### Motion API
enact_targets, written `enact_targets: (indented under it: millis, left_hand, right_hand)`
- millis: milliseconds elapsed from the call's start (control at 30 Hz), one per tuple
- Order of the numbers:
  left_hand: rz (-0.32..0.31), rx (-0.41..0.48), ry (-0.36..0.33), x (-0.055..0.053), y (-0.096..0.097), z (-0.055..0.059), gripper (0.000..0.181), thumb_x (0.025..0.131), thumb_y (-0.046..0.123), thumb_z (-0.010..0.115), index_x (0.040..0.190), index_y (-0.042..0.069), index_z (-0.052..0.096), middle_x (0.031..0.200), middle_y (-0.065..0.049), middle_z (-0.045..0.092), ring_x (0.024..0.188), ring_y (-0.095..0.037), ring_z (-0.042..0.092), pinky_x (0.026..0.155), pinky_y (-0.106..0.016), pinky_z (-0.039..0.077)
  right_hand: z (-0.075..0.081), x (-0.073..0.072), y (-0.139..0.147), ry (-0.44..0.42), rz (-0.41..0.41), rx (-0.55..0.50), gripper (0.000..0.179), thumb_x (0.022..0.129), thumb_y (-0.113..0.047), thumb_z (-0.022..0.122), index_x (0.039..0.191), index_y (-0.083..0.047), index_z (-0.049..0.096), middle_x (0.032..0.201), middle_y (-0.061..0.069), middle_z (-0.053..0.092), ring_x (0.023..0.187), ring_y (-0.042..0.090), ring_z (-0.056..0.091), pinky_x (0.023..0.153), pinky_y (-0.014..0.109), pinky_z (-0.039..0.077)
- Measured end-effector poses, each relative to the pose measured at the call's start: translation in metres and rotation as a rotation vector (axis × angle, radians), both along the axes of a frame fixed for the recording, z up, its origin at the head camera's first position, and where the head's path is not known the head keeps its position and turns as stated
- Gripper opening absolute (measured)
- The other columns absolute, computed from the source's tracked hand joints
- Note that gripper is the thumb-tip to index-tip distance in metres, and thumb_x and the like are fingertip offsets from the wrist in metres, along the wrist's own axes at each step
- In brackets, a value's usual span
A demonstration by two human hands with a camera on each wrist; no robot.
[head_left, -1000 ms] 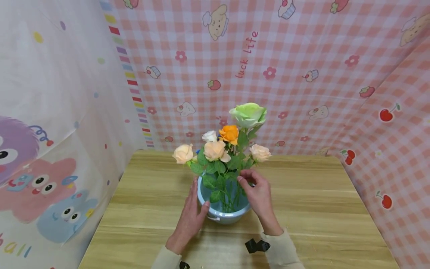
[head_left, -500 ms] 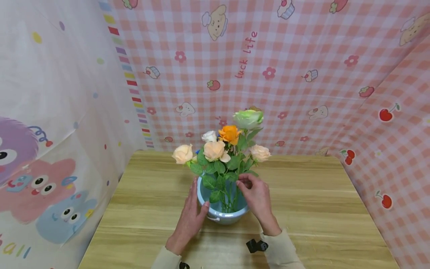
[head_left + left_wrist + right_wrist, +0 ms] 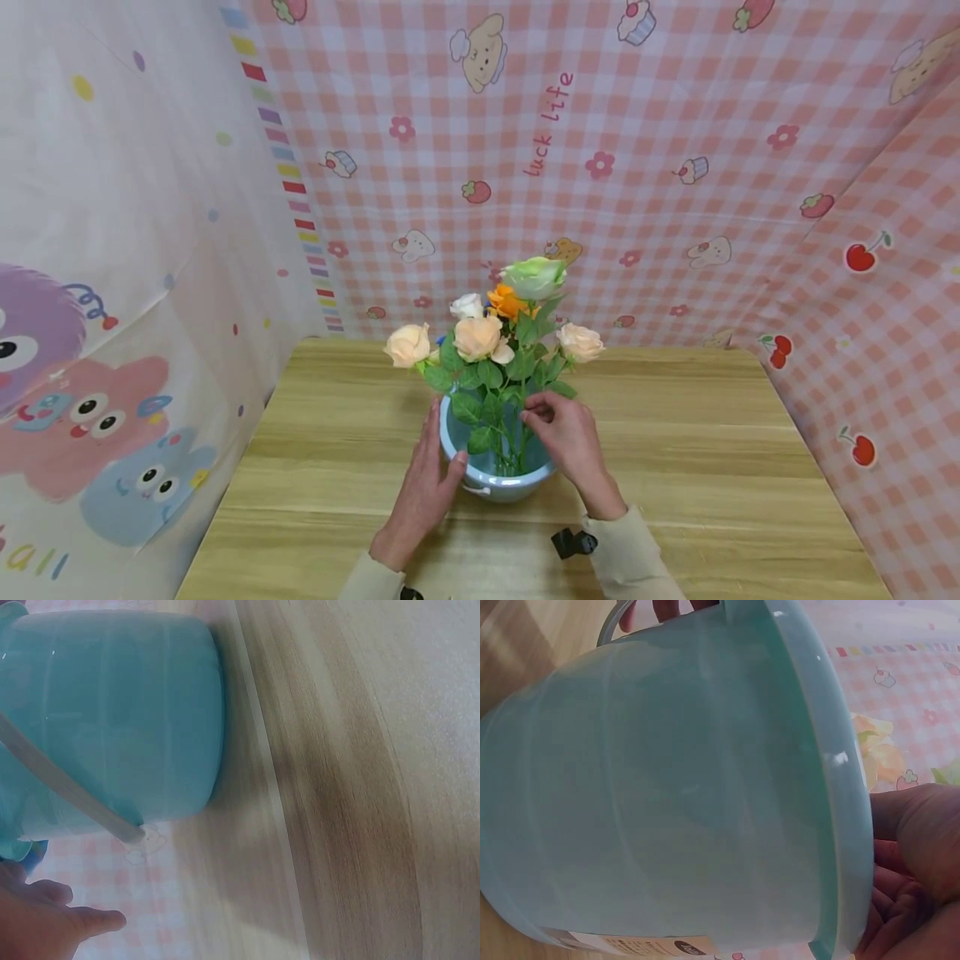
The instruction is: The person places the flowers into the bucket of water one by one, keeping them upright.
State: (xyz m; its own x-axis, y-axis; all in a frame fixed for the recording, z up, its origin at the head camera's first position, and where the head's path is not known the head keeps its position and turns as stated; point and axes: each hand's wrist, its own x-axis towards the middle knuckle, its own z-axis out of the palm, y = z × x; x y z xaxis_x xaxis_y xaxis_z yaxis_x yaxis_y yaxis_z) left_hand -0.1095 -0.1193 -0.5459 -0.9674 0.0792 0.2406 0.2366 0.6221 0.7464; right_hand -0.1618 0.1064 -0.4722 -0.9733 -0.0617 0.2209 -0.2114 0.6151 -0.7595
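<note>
A light blue bucket (image 3: 504, 492) stands on the wooden table, holding several artificial roses with leafy green stems. My left hand (image 3: 423, 492) rests against the bucket's left side, fingers extended and thumb near the front rim. Over the right rim, my right hand (image 3: 568, 440) pinches the stem of the tall pale green rose (image 3: 535, 277) between thumb and fingers. Behind that bloom sits an orange rose (image 3: 507, 302), partly covered. Peach roses and a white rose (image 3: 467, 306) stand to its left, and another peach rose (image 3: 581, 342) leans right. In the right wrist view the rim hides the fingertips.
The wooden table (image 3: 697, 467) extends on both sides of the bucket. A pink checked cloth (image 3: 660, 108) hangs behind and to the right, and a white cartoon-print cloth (image 3: 150, 275) on the left. The bucket's pale handle (image 3: 71, 784) hangs down its side.
The pale green rose has come down and then leftward, now partly in front of the orange rose. My right hand has shifted slightly left with its stem; my left hand has stayed put.
</note>
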Motion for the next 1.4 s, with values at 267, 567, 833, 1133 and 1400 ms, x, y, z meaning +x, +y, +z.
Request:
enact_targets:
  millis: [267, 567, 833, 1133, 1400]
  left_hand:
    - [-0.003, 0.005, 0.008, 0.0, 0.0, 0.001, 0.079, 0.108, 0.043, 0.046, 0.168, 0.016, 0.002, 0.174, -0.003, 0.004, 0.157, -0.033, 0.014, 0.121, -0.061, 0.023]
    - [-0.006, 0.004, -0.006, -0.001, 0.001, 0.001, 0.08, 0.107, 0.041, 0.048, 0.168, 0.017, 0.003, 0.174, 0.0, 0.003, 0.158, -0.03, 0.012, 0.122, -0.061, 0.021]
    - [-0.004, -0.028, -0.009, 0.0, 0.001, 0.005, 0.082, 0.105, 0.036, 0.052, 0.168, 0.017, 0.004, 0.173, -0.002, 0.005, 0.157, -0.031, 0.011, 0.122, -0.061, 0.019]
    - [0.003, -0.094, 0.034, 0.005, -0.008, 0.018, 0.076, 0.105, 0.043, 0.05, 0.165, 0.004, 0.022, 0.169, -0.014, 0.021, 0.156, -0.037, 0.017, 0.122, -0.061, 0.019]
    - [0.019, -0.204, 0.181, 0.007, -0.028, 0.025, 0.072, 0.103, 0.04, 0.055, 0.162, 0.008, 0.032, 0.165, -0.013, 0.035, 0.152, -0.038, 0.03, 0.121, -0.063, 0.021]
  right_hand:
    - [-0.001, -0.004, -0.001, -0.012, 0.011, 0.029, 0.009, 0.088, -0.01, 0.082, 0.095, -0.007, 0.078, 0.083, 0.001, 0.076, 0.073, 0.013, 0.068, 0.067, 0.034, 0.057]
    - [-0.003, -0.003, -0.001, 0.034, 0.039, 0.112, 0.01, 0.087, -0.008, 0.082, 0.097, -0.006, 0.079, 0.085, 0.002, 0.078, 0.077, 0.018, 0.073, 0.076, 0.043, 0.058]
    - [-0.004, 0.009, 0.003, 0.066, 0.05, 0.063, 0.018, 0.092, -0.012, 0.079, 0.108, -0.003, 0.078, 0.096, 0.005, 0.078, 0.085, 0.02, 0.073, 0.077, 0.041, 0.061]
    - [-0.005, 0.023, 0.016, 0.216, 0.087, -0.113, 0.03, 0.095, -0.013, 0.076, 0.122, 0.001, 0.072, 0.119, 0.013, 0.073, 0.098, 0.027, 0.074, 0.085, 0.042, 0.062]
    - [-0.005, 0.032, 0.04, 0.317, 0.079, -0.01, 0.043, 0.095, -0.016, 0.074, 0.134, 0.0, 0.067, 0.142, 0.014, 0.063, 0.129, 0.037, 0.06, 0.106, 0.055, 0.049]
